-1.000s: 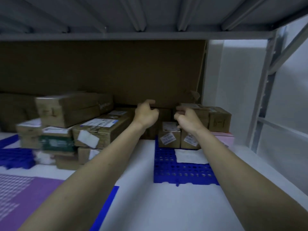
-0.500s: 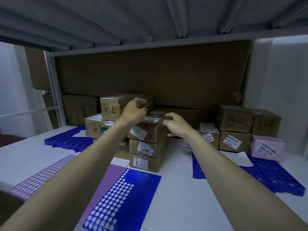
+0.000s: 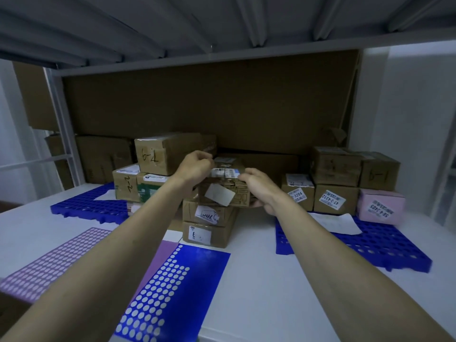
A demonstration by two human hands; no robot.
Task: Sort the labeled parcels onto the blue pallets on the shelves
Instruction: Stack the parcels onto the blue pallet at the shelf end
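Item: top parcel (image 3: 225, 191), brown cardboard, a white slip on its near face and a printed label on its lid. It sits on a stack of two more labeled parcels (image 3: 209, 224) at mid-shelf, between the two pallets and on neither.

Hands: the left hand (image 3: 196, 169) curls over the parcel's upper left edge; the right hand (image 3: 259, 187) wraps its right end, fingers tucked under. Both grip the same box. Whether it is already lifted clear of the stack cannot be told from this angle.

Change: a second ago both hands were over the boxes on the right pallet; half a second ago they were reaching toward this central stack without a firm hold. Now they are clamped on its top box, and the view has swung left with them. Judgement: a pick-up is under way, and this parcel has yet to be assigned a pallet.

Surroundings: right blue pallet (image 3: 385, 243) carries several labeled brown boxes, a pink box (image 3: 381, 206) and a loose white sheet. Left blue pallet (image 3: 86, 206) holds boxes marked by hand, one reading "2-2". White shelf deck (image 3: 259, 292) bears flat perforated sheets, one blue (image 3: 177, 280) and one purple (image 3: 49, 262). Cardboard backing behind; grey ribbed shelf overhead; white wall at right.
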